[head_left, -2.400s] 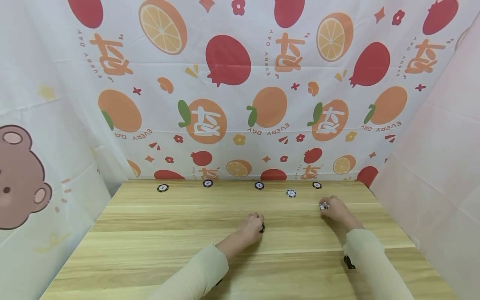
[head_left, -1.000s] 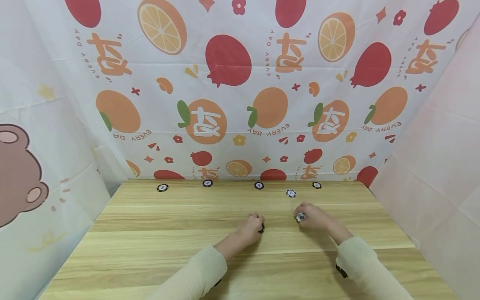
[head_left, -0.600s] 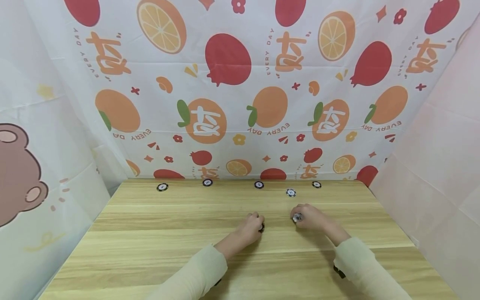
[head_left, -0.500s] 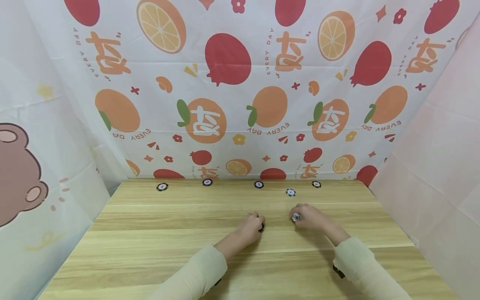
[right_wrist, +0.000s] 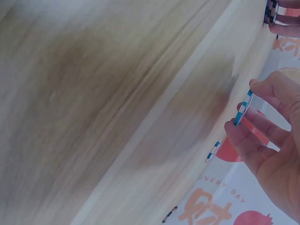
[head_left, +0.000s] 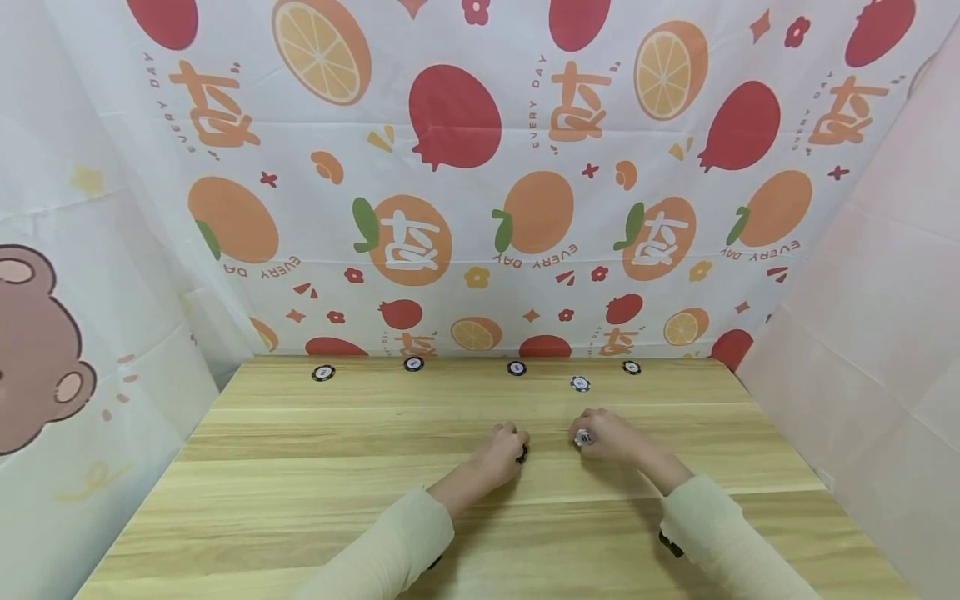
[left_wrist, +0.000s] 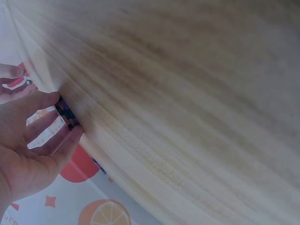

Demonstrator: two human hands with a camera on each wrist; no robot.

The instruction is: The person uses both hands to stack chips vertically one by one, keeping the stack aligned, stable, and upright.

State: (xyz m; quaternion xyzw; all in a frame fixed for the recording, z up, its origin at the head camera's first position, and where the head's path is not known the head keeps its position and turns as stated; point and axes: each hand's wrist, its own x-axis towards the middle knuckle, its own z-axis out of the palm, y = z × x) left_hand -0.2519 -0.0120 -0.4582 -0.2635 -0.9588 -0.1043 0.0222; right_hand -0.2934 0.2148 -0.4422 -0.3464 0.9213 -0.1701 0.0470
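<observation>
Dark stacked plastic-looking discs [left_wrist: 69,114] are pinched by the left grip [head_left: 498,456], perhaps for steadiness. A blue-white disc [right_wrist: 243,108] is pinched by the right grip [head_left: 611,436].

Gripped by the right hand [right_wrist: 279,150], a chip [right_wrist: 243,108] is showing a blue-and-white banded edge. Gripped by the left hand [left_wrist: 35,145], a chip stack [left_wrist: 68,113] is displaying a dark checkered edge with purple and brown blocks. Beyond both grips, four chips [head_left: 517,368] are presenting black rims around white centres. Beneath them, the table [head_left: 285,500] is showing yellowish wood grain; behind, white cloth [head_left: 480,200] is carrying red and orange fruit prints.
</observation>
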